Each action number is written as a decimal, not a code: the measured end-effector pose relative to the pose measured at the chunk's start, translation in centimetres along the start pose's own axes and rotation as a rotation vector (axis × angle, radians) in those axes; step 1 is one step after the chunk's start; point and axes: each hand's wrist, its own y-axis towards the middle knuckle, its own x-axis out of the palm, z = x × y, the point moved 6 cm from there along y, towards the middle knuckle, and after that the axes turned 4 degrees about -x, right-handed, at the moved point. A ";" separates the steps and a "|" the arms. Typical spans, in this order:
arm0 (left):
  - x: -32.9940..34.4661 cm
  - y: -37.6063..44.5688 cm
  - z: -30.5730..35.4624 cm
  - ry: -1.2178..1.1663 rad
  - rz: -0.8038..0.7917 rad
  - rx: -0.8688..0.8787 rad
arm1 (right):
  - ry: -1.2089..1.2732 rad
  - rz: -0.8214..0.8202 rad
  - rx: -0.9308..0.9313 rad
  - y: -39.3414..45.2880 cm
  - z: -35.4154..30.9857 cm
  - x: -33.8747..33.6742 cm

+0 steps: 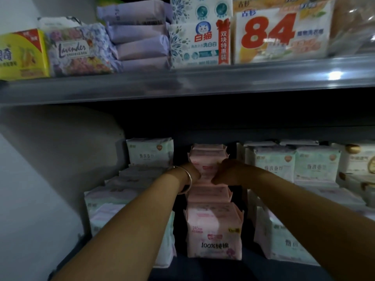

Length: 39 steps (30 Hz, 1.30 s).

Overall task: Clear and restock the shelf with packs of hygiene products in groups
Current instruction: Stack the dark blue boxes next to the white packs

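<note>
Pink packs (209,169) sit in a front-to-back row in the middle lane of the lower shelf (182,116), btwn pale green packs (150,152) on the left and more green ones (294,163) on the right.

Head view: our left hand (191,172) and right hand (225,171) clamp a mid-row bunch from both sides, fingers curled onto the pack edges. We judge that squeezing lets several move as one group w/o fanning out. The front pack (215,232) stands upright, untouched. A bracelet (185,180) is on our left wrist. The upper shelf holds soap and detergent boxes (282,35), not part of this lane.
</note>
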 end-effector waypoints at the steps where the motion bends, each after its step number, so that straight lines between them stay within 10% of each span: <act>1: -0.6 -0.4 -0.1 0.018 0.006 -0.012 | -0.048 0.006 -0.005 -0.5 -0.4 -0.4; 15: -11.4 -9.2 -11.4 0.214 0.186 -0.101 | -0.253 -0.293 -0.353 -9.6 -14.0 4.9; 39: -11.7 -8.7 -18.0 0.164 0.014 -0.202 | -0.104 -0.144 -0.014 -4.7 -19.6 11.6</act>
